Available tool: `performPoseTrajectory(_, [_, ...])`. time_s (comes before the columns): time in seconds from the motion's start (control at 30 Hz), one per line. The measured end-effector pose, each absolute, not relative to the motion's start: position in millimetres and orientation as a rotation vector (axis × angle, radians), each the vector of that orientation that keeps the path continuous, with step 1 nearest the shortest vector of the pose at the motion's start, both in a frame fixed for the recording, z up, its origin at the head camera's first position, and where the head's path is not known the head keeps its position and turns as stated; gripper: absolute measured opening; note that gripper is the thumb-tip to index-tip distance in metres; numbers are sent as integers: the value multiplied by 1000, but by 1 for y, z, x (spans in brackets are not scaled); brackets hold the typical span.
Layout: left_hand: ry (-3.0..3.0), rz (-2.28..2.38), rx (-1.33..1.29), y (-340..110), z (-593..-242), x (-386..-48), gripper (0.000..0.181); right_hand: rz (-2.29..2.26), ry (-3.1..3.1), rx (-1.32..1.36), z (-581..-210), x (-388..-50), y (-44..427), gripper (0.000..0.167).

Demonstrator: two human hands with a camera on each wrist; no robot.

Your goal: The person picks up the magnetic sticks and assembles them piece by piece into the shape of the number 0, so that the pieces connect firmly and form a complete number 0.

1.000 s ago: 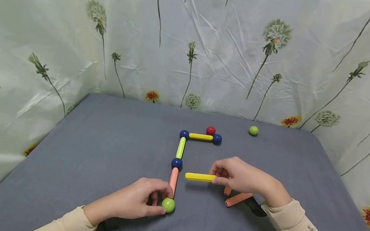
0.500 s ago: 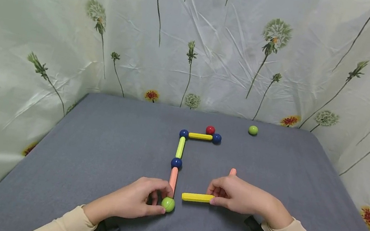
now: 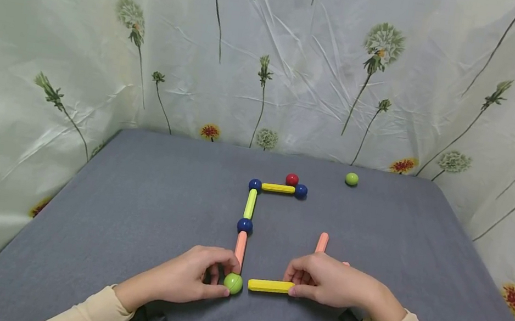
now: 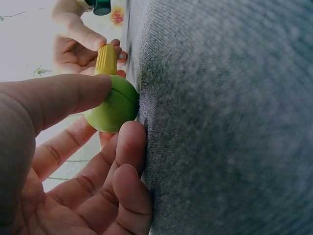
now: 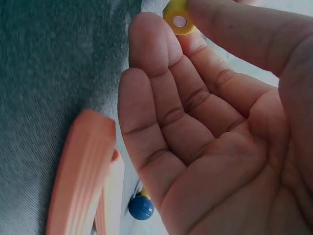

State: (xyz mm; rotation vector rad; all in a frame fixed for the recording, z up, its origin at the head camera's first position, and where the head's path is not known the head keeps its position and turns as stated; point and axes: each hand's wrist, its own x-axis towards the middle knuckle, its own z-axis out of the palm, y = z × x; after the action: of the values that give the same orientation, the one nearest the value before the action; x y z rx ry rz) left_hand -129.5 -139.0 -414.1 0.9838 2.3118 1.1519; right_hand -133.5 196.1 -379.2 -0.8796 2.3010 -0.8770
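My left hand (image 3: 190, 279) holds a light green ball (image 3: 233, 283) between thumb and fingers, as the left wrist view also shows. From that ball a salmon-coloured stick (image 3: 241, 249) runs away to a blue ball (image 3: 245, 225). My right hand (image 3: 334, 283) pinches one end of a yellow stick (image 3: 268, 286), whose free end points left at the green ball with a small gap in the head view. A pale round inset shows in the stick's near end (image 5: 179, 21) in the right wrist view.
Beyond the blue ball, a lime stick (image 3: 250, 204), another blue ball (image 3: 255, 184), a yellow stick (image 3: 278, 188) and a blue ball (image 3: 300, 191) continue the chain. A red ball (image 3: 292, 179) sits behind it; a green ball (image 3: 352, 179) lies farther right. Salmon sticks (image 3: 322, 242) lie by my right hand.
My right hand has brought the yellow stick toward me and lower, level with the green ball and slightly nearer to it. My left hand keeps its hold in the same place.
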Motion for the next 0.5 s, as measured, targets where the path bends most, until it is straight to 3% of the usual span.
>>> performPoseTrajectory(0.5, [2321, 1158, 1013, -139, -416, -130, 27, -921, 2293, -923, -384, -130, 195, 4])
